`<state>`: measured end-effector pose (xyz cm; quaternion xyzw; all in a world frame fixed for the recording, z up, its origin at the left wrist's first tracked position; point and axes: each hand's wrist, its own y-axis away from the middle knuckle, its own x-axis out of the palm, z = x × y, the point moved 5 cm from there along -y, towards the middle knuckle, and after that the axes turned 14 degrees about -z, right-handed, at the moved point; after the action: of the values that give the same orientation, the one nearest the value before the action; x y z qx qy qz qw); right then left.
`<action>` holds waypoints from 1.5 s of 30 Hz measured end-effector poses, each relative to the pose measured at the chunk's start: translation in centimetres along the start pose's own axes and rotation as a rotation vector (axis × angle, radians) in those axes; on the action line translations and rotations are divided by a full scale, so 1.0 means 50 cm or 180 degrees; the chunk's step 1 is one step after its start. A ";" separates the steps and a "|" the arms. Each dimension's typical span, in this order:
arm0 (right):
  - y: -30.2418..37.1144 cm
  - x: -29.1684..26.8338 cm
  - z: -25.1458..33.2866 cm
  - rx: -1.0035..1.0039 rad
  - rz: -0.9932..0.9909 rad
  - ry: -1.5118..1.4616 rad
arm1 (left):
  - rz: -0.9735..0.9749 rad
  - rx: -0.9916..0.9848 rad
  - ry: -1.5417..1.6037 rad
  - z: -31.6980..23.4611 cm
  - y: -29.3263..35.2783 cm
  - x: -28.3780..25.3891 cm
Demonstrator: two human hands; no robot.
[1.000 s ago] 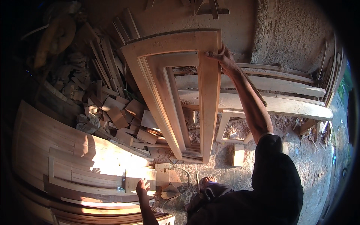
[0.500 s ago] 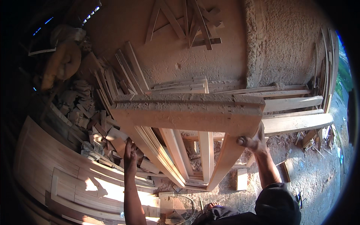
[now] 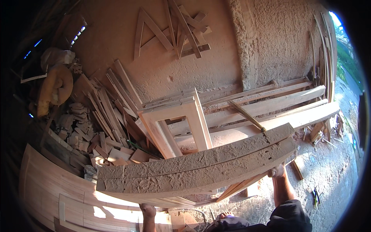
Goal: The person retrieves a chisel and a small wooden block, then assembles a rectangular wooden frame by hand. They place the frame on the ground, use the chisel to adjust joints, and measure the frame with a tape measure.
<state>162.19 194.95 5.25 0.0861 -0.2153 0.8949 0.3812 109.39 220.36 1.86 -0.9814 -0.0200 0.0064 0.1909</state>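
A large wooden frame [image 3: 197, 164] stands upright close in front of me, its broad top edge coated in sawdust and sloping up to the right. Below that edge my left hand [image 3: 148, 211] grips the frame's left side, with its fingers mostly hidden behind the wood. On the right side my right hand [image 3: 277, 171] holds the frame just beneath its top corner, partly covered by it. Long side pieces run down from the top toward the floor, narrowing with distance.
A smaller panel frame [image 3: 172, 112] leans beyond, beside long stacked boards [image 3: 270, 104] along the wall. Wood offcuts [image 3: 112, 150] heap up at left, near a large wooden panel [image 3: 50, 178]. A yellow coiled hose [image 3: 56, 87] hangs at far left. Pliers-like tool [image 3: 317, 197] lies on the floor.
The frame's top has come nearer and lower in view and tilted, showing its dusty upper edge. Both hands have gone lower with it. The smaller panel frame behind has come into sight.
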 end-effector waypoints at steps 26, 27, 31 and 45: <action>-0.006 0.218 -0.156 -0.0427 -0.0185 -0.0082 | -0.2037 0.0440 -0.0671 -0.215 0.118 -0.192; -0.010 0.269 -0.132 -0.0530 -0.0278 -0.0284 | -0.2081 0.0429 -0.0325 -0.245 0.135 -0.213; 0.030 0.472 -0.090 0.0216 0.0115 -0.0528 | -0.2808 0.0382 -0.0315 -0.346 0.217 -0.308; 0.583 0.942 -0.017 0.0817 0.1796 -0.0788 | -0.3948 0.0445 -0.1233 -0.612 0.641 -0.794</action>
<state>108.50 207.73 10.17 0.1785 -0.1609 0.9678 0.0754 71.51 177.58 18.41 -0.7541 -0.6161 0.0731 0.2155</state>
